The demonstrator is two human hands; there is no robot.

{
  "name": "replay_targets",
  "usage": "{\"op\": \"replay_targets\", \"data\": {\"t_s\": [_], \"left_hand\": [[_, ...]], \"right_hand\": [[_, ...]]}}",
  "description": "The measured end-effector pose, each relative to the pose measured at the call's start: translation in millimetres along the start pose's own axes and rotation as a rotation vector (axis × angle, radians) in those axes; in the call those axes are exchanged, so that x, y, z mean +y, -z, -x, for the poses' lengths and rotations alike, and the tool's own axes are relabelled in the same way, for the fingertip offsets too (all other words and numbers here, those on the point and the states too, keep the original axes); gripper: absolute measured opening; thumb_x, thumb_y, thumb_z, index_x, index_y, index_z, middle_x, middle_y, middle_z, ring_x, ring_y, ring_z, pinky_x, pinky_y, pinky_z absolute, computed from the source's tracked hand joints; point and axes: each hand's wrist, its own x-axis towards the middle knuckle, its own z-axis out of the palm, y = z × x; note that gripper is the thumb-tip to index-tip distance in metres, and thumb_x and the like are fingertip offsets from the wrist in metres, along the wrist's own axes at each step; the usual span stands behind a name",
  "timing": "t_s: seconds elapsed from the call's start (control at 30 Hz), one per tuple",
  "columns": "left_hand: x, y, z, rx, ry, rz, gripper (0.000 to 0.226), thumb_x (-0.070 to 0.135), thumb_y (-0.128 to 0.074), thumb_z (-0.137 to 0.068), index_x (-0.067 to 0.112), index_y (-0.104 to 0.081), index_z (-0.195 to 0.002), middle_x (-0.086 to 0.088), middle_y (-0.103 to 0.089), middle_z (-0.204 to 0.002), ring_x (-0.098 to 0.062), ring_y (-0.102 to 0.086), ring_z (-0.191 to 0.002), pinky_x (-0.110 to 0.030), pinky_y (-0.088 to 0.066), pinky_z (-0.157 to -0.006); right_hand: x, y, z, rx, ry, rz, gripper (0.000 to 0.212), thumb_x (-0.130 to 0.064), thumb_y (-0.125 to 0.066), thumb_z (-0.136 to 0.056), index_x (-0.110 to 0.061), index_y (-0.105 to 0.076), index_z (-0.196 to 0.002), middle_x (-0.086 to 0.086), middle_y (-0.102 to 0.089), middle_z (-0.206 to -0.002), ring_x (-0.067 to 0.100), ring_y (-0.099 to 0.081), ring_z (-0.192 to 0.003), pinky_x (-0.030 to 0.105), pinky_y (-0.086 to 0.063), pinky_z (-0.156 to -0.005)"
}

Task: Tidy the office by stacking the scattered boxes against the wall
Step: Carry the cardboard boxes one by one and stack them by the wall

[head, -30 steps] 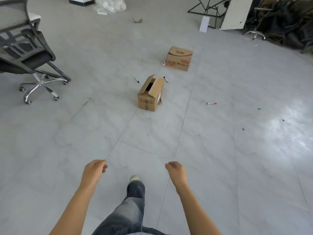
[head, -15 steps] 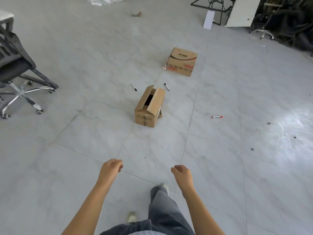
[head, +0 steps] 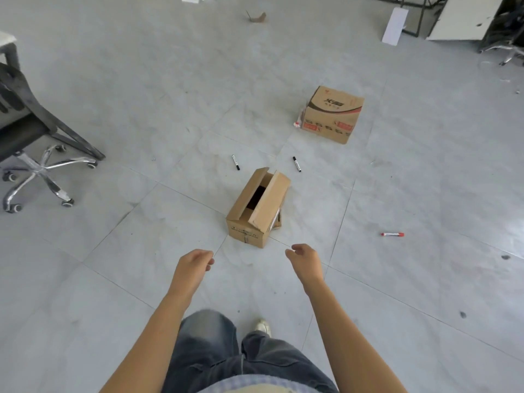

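Observation:
A small brown cardboard box (head: 256, 211) with its top flaps half open stands on the grey tiled floor just ahead of me. A second, closed box (head: 331, 114) with red and black print sits farther off to the right. My left hand (head: 191, 269) and my right hand (head: 307, 262) hang a little short of the near box, one on each side, fingers loosely curled, and both hold nothing.
An office chair (head: 31, 143) on a chrome wheeled base stands at the left. Two black markers (head: 236, 162) (head: 297, 164) lie beyond the near box, a red marker (head: 392, 234) to its right. White boards (head: 465, 18) and stacked chairs fill the far right corner.
I have walked forward, so the near box is much closer and sits right in front of my hands. Both hands have risen toward it.

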Motion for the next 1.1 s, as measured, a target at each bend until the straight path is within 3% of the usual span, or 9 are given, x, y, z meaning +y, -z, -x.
{"op": "replay_targets", "data": {"t_s": [0.2, 0.33, 0.5, 0.6, 0.73, 0.9, 0.97, 1.0, 1.1], "left_hand": [[14.1, 1.9, -68.3, 0.119, 0.148, 0.002, 0.017, 0.015, -0.048, -0.095, 0.001, -0.056, -0.099, -0.015, -0.061, -0.098, -0.027, -0.056, -0.092, -0.034, -0.039, -0.08], [41.9, 1.0, -139.3, 0.11, 0.192, 0.005, 0.017, 0.014, -0.046, -0.096, 0.0, -0.055, -0.101, -0.014, -0.06, -0.099, -0.028, -0.055, -0.094, -0.035, -0.039, -0.082], [108.5, -15.8, -232.5, -0.048, 0.168, -0.067, 0.018, 0.017, -0.05, -0.089, 0.007, -0.053, -0.074, -0.015, -0.058, -0.091, -0.027, -0.051, -0.085, -0.033, -0.037, -0.076], [139.5, -28.7, -283.1, -0.141, 0.117, -0.152, 0.023, 0.031, -0.048, -0.07, 0.008, -0.049, -0.076, -0.01, -0.05, -0.079, -0.021, -0.043, -0.076, -0.029, -0.031, -0.062], [143.0, -49.8, -352.6, -0.157, 0.108, -0.368, 0.018, 0.013, -0.048, -0.087, 0.007, -0.042, -0.071, -0.01, -0.042, -0.07, -0.021, -0.037, -0.065, -0.03, -0.028, -0.061], [87.0, -98.5, -443.9, -0.186, 0.137, -0.625, 0.027, 0.012, -0.042, -0.09, 0.011, -0.035, -0.063, -0.002, -0.039, -0.062, -0.017, -0.036, -0.059, -0.03, -0.025, -0.054], [54.4, -118.9, -479.1, -0.236, 0.167, -0.712, 0.016, 0.015, -0.042, -0.091, 0.012, -0.049, -0.077, -0.004, -0.053, -0.079, -0.019, -0.048, -0.072, -0.029, -0.034, -0.063], [36.2, -130.4, -495.9, -0.251, 0.179, -0.742, 0.014, 0.019, -0.043, -0.092, 0.011, -0.055, -0.094, -0.005, -0.059, -0.095, -0.022, -0.054, -0.086, -0.029, -0.037, -0.069], [-16.9, -164.4, -537.9, -0.269, 0.154, -0.848, 0.046, 0.035, -0.049, -0.092, 0.012, -0.045, -0.131, -0.007, -0.053, -0.124, -0.025, -0.053, -0.112, -0.034, -0.046, -0.084]], "right_hand": [[-20.6, -14.8, -60.5, -0.135, -0.075, 0.119, 0.04, -0.022, -0.054, -0.09, -0.008, -0.051, -0.128, 0.01, -0.051, -0.134, 0.024, -0.051, -0.119, 0.024, -0.039, -0.083], [-55.1, -11.8, -116.4, -0.099, -0.114, 0.108, 0.042, -0.021, -0.054, -0.091, -0.008, -0.049, -0.13, 0.01, -0.05, -0.136, 0.023, -0.05, -0.12, 0.025, -0.039, -0.082], [-104.4, -19.0, -178.2, -0.053, -0.19, 0.128, 0.041, -0.022, -0.052, -0.092, -0.008, -0.048, -0.13, 0.009, -0.051, -0.134, 0.019, -0.052, -0.103, 0.025, -0.039, -0.08], [-131.1, -34.3, -220.7, -0.053, -0.233, 0.164, 0.041, -0.021, -0.051, -0.092, -0.007, -0.047, -0.131, 0.008, -0.051, -0.132, 0.018, -0.052, -0.098, 0.027, -0.042, -0.082], [-150.4, -64.2, -283.0, -0.081, -0.309, 0.212, 0.041, -0.019, -0.049, -0.092, -0.008, -0.048, -0.131, 0.007, -0.055, -0.126, 0.016, -0.051, -0.091, 0.024, -0.041, -0.076], [-116.1, -123.8, -379.7, -0.163, -0.336, 0.315, 0.039, -0.021, -0.049, -0.092, -0.01, -0.048, -0.129, 0.006, -0.053, -0.13, 0.021, -0.056, -0.109, 0.022, -0.04, -0.076], [-89.1, -150.8, -423.0, -0.164, -0.364, 0.333, 0.04, -0.022, -0.048, -0.093, -0.01, -0.045, -0.131, 0.006, -0.05, -0.132, 0.02, -0.055, -0.108, 0.022, -0.04, -0.075], [-73.7, -162.1, -443.7, -0.148, -0.387, 0.334, 0.042, -0.022, -0.047, -0.093, -0.01, -0.043, -0.133, 0.007, -0.049, -0.134, 0.021, -0.055, -0.109, 0.024, -0.042, -0.077], [-31.3, -190.9, -501.2, -0.09, -0.439, 0.361, 0.05, -0.026, -0.047, -0.093, -0.011, -0.034, -0.139, 0.009, -0.039, -0.139, 0.027, -0.046, -0.121, 0.034, -0.046, -0.091]]}}
